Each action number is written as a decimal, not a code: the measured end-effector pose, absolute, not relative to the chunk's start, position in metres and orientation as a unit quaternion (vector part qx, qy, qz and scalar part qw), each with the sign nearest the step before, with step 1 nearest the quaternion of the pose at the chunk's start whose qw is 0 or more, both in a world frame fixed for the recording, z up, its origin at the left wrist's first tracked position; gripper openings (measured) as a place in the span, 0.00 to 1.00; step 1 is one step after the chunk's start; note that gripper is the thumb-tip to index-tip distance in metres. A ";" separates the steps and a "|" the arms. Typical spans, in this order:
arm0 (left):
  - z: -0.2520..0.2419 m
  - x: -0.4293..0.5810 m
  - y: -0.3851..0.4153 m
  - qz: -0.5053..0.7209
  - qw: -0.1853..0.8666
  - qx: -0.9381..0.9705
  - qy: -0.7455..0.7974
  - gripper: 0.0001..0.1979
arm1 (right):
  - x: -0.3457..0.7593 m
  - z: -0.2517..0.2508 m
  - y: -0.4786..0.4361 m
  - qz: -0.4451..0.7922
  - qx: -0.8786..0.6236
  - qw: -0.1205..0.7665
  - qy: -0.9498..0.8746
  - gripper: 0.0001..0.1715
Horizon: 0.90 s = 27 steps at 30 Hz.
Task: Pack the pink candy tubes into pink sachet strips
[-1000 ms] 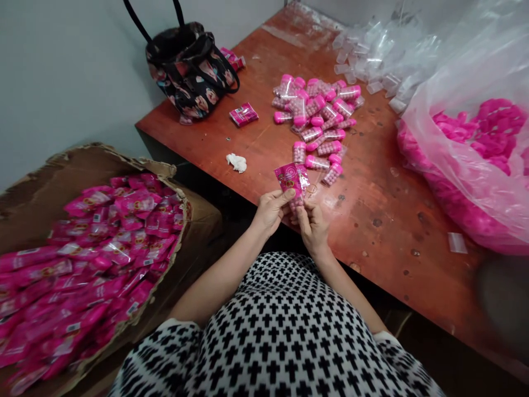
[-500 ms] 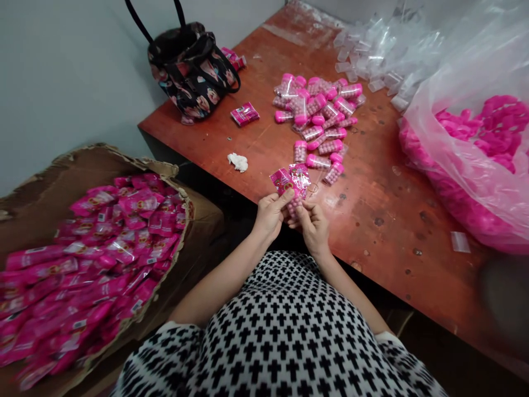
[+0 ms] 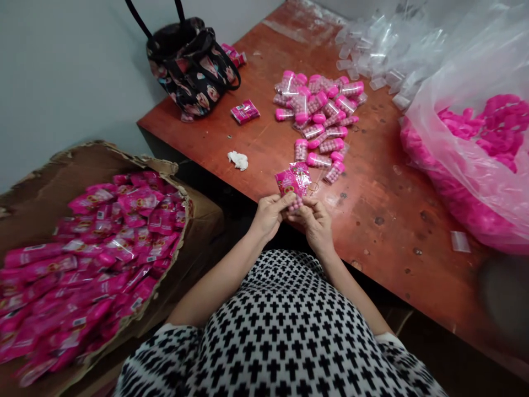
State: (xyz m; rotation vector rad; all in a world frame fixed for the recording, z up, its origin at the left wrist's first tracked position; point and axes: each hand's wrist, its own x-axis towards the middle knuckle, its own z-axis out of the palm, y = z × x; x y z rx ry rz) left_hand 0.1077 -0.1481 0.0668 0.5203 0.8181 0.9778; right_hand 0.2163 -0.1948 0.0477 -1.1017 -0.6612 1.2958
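Note:
At the table's front edge, my left hand (image 3: 268, 216) pinches a pink printed packet (image 3: 287, 181) by its lower side. My right hand (image 3: 317, 220) is closed on a small clear bottle of pink balls (image 3: 296, 204), touching the packet's lower end. Part of the bottle is hidden by the packet and fingers. A second shiny pink wrapper (image 3: 302, 173) shows just behind the packet. Beyond the hands, several pink-capped bottles (image 3: 318, 105) lie in a pile on the reddish table (image 3: 372, 182).
A cardboard box (image 3: 185, 220) of pink packages stands at the left. A floral bag (image 3: 192, 71), a pink packet stack (image 3: 245, 112) and crumpled white tissue (image 3: 238, 160) lie beyond. Clear tubes (image 3: 378, 55) and a plastic bag of pink caps (image 3: 450, 182) are on the right.
The packet in my left hand has shifted slightly right and turned more upright. My right hand has moved a little to the right, its fingers still closed.

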 end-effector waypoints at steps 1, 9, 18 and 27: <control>0.067 0.107 -0.148 0.460 0.768 0.231 0.382 0.15 | 0.218 0.048 -0.195 0.568 -0.475 0.604 -0.296 0.19; 0.071 0.095 -0.162 0.440 0.782 0.227 0.379 0.13 | 0.209 0.056 -0.178 0.570 -0.476 0.596 -0.307 0.16; 0.082 0.001 -0.138 0.688 0.478 0.257 0.482 0.32 | 0.215 0.056 -0.168 0.555 -0.489 0.575 -0.350 0.14; 0.013 0.023 -0.031 0.445 0.268 0.594 0.614 0.13 | 0.222 0.053 -0.183 0.556 -0.536 0.537 -0.341 0.15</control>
